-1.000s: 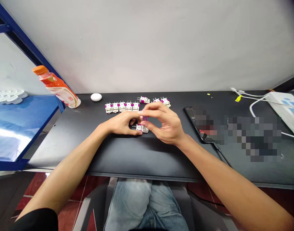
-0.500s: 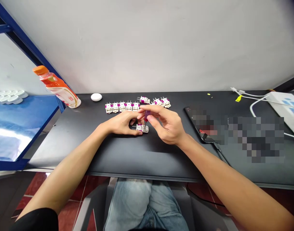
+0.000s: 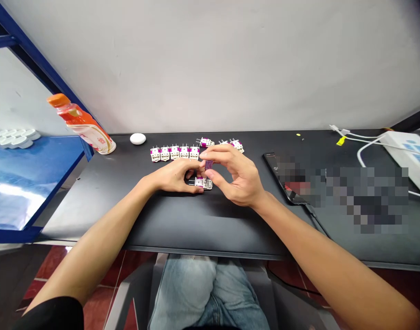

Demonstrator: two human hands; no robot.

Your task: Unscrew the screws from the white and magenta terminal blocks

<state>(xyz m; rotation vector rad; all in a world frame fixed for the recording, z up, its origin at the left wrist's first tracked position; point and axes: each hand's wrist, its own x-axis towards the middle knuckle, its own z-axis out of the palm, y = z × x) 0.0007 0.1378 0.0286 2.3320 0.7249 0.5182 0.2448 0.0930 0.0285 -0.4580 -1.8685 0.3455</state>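
Observation:
My left hand (image 3: 175,175) pinches a small white plug part with purple sides (image 3: 200,182) and metal pins, lying flat on the dark desk. Above its right end, my right hand (image 3: 239,176) grips the purple handle of a small screwdriver (image 3: 208,164) between thumb and fingers. The screwdriver points down at the plug part; its tip is too small to make out. Just beyond my hands stands a row of several like plug parts (image 3: 174,152). Another lies on its side (image 3: 205,142), and a few more (image 3: 237,145) are partly behind my right hand.
An orange-capped bottle (image 3: 86,126) stands at the back left near a white oval object (image 3: 137,139). On the right lie a phone (image 3: 282,181) with a cable, a white box (image 3: 407,153) and white cables (image 3: 363,149). A blurred patch hides part of the desk there.
The fingers of my right hand have shifted slightly around the screwdriver handle, which now shows less of its length. My left hand and the plug part have stayed in place.

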